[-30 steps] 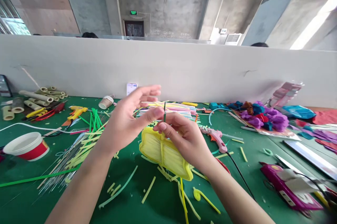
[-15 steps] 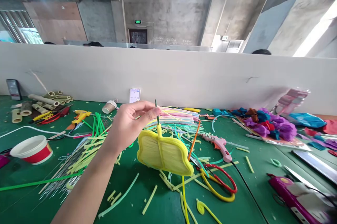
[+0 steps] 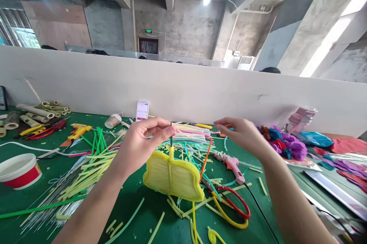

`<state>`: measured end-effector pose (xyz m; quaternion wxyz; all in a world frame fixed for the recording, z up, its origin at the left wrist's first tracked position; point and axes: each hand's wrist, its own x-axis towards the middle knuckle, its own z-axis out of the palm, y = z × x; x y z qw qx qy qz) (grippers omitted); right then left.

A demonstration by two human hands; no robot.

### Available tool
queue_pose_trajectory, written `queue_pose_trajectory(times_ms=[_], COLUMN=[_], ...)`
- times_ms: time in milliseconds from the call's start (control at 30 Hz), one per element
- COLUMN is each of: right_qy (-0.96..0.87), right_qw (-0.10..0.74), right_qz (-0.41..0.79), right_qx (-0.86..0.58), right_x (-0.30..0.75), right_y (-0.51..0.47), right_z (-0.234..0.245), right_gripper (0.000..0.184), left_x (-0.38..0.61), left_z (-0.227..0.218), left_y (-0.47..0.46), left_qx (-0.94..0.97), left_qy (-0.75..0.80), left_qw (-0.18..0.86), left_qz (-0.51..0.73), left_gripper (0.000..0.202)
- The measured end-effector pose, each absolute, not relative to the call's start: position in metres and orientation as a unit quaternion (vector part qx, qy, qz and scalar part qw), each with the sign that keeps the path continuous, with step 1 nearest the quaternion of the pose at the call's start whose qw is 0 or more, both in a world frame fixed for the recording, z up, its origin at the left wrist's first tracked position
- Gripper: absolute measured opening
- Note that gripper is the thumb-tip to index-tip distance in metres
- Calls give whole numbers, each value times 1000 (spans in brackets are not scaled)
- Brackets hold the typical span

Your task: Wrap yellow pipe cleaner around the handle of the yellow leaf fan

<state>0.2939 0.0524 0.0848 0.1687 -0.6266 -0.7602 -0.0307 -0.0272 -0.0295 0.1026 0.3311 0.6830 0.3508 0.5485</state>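
My left hand (image 3: 147, 141) pinches the dark green stem of a flat yellow pipe-cleaner piece (image 3: 160, 173) between thumb and fingers. This piece has a wavy raised outline and a rib down its middle, and it hangs upright above the table. A thin yellow strand (image 3: 194, 213) shows below its lower edge. To the right, my right hand (image 3: 242, 131) is in the air with its fingers stretched out and nothing seen in them. Below that hand lies a pink glue gun (image 3: 233, 167); scissors (image 3: 241, 202) with red and yellow handles are beside the yellow piece.
On the green table, yellow strips (image 3: 86, 175) and wires lie left, near a paper cup (image 3: 21, 171) and yellow glue gun (image 3: 78, 131). Bamboo pieces (image 3: 36, 112) sit farther back. A phone (image 3: 142, 110) leans on the white partition (image 3: 183, 91). Purple fluffy material (image 3: 295, 146) lies right.
My right hand has come into view from the right, above the pink glue gun. My left hand still holds the yellow piece by its stem. The view has shifted slightly.
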Motion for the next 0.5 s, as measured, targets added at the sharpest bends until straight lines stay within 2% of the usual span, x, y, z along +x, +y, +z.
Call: queue_pose_trajectory(times_ms=[67,200,333,500], right_qy=[-734,-712,-713,-710], right_qw=[79,-25,-89,-126], right_qz=[-22,-20,-39,-65], right_qx=[-674,-702,-694,-689], right_x=[301,314,319,314], right_y=[90,146,173,192], right_z=[75,33,-4,-23], right_gripper=[22,32,33,35], left_x=[-28,-30,-29,-28], left_z=[105,107,107,107], left_y=[-32,-35,-36,-36], left_qx=[686,687,696,700], left_qy=[350,365,371,373], left_qw=[334,321,294,285], left_qz=[544,540,540,539], left_gripper=[17,18,14,12])
